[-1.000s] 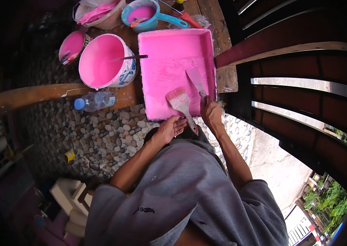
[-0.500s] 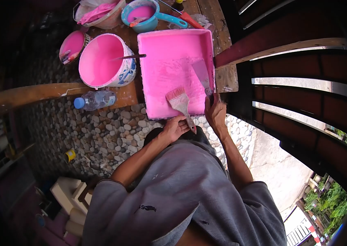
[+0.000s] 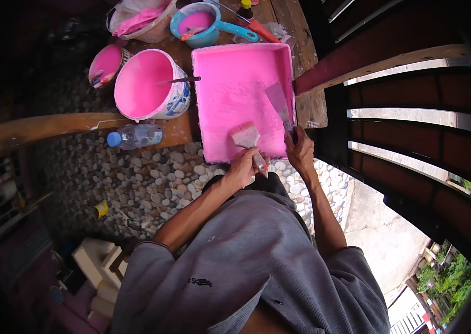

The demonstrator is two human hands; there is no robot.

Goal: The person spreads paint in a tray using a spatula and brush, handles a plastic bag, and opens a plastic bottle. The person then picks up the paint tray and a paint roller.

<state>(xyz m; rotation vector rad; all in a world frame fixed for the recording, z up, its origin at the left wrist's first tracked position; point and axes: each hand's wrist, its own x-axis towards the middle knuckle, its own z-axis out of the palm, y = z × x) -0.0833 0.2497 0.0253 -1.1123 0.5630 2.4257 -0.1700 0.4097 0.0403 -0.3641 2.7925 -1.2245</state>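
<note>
A square paint tray [image 3: 207, 111], coated in pink paint, lies in front of me. My left hand [image 3: 245, 167] is closed round the handle of a wide paintbrush [image 3: 246, 135], whose pink-stained bristles point away from me over the tray's near part. At the tray's right side, my right hand [image 3: 300, 150] grips the handle of a putty knife [image 3: 276, 100]. The knife's flat, pink-smeared blade points forward over the tray floor; whether it touches the paint I cannot tell. Pink streaks and ridges mark the tray's bottom.
Left of the tray stands a bucket [image 3: 157, 83] of pink paint with a stick across its rim. Beyond are a small paint can [image 3: 105, 65], a blue dipper [image 3: 206, 37] and a larger pail [image 3: 145, 28]. A plastic bottle [image 3: 135, 137] lies nearby. Wooden slats [image 3: 380, 69] rise at right.
My left hand has shifted up the brush handle and now wraps round it more fully. The putty knife still lies over the tray's right side. The whole view has shifted slightly.
</note>
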